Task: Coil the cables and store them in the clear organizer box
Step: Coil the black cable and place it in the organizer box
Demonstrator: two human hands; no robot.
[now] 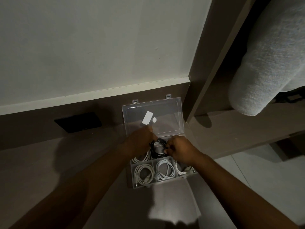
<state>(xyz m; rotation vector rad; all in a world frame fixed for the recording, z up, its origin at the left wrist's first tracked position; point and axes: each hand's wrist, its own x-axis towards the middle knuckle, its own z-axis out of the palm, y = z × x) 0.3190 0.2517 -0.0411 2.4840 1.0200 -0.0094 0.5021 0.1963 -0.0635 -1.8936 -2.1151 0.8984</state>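
Observation:
The clear organizer box [142, 185] sits on a brown desk, its lid [166, 113] propped open toward the wall. A coiled black cable [158, 147] lies over the far middle compartment. My left hand [140, 141] grips the coil's left side and my right hand [180, 150] pinches its right side. Coiled white cables fill the front left compartment [143, 174], the front middle compartment [165, 171] and the far left compartment [142, 158]. Another white cable [183, 170] shows at the right, partly hidden under my right wrist.
A black flat panel [78, 122] sits in the desk's back ledge, left of the box. A brown upright post [212, 63] rises to the right of the lid. A grey padded roll [267, 63] hangs at the far right. Pale floor tiles [257, 179] show beyond the desk's right edge.

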